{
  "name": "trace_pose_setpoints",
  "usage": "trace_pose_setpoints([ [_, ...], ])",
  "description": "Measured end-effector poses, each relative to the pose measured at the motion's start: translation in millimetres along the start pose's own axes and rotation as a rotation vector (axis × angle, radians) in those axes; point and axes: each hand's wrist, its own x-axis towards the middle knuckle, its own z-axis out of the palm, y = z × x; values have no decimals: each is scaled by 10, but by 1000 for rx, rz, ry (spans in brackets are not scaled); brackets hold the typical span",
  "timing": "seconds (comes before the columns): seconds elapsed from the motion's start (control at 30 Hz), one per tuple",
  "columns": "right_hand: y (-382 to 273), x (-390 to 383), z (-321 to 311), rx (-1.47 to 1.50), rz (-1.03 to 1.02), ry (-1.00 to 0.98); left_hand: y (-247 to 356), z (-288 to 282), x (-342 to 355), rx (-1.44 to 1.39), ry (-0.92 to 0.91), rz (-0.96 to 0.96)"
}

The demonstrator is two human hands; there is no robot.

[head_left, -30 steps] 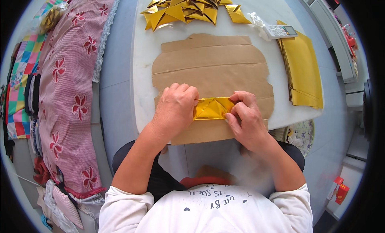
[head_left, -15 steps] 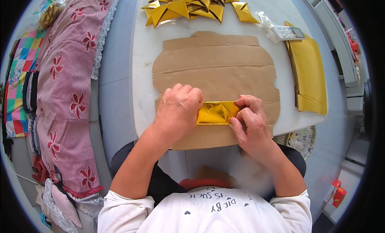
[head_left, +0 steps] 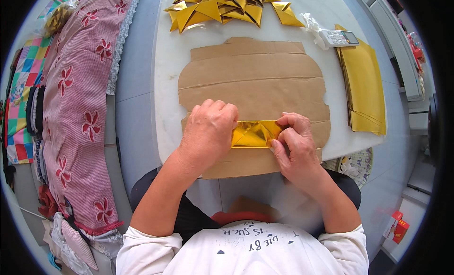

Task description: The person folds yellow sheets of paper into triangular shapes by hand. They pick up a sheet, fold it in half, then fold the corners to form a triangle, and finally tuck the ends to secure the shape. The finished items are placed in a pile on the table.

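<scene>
A shiny gold foil paper (head_left: 254,134), folded into a flat strip with slanting creases, lies over the near part of a brown cardboard sheet (head_left: 250,66). My left hand (head_left: 210,128) is closed on the paper's left end, its fingers curled and covering that end. At the right end, my right hand (head_left: 295,140) pinches the paper between thumb and fingers. Both ends are partly hidden by my hands.
A heap of folded gold papers (head_left: 213,10) sits at the table's far side. On the right, a white remote control (head_left: 338,38) rests against a stack of flat gold paper sheets (head_left: 362,85). A pink flowered cloth (head_left: 78,109) covers the seat at left.
Both hands keep their hold on the gold foil paper, almost still. The view has shifted very slightly.
</scene>
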Motion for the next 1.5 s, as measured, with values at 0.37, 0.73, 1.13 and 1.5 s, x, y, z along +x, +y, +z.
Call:
trace_pose_setpoints([
  [0.37, 7, -11, 5, 8, -1, 21, 91, 93, -104, 224, 172, 327],
  [0.73, 29, -30, 0, 2, -11, 30, 250, 155, -182, 306, 80, 302],
  [1.13, 51, -36, 0, -4, -20, 36, 321, 322, -414, 182, -172, 176],
  [1.5, 91, -74, 11, 43, -17, 35, 371, 352, -395, 230, -191, 137],
])
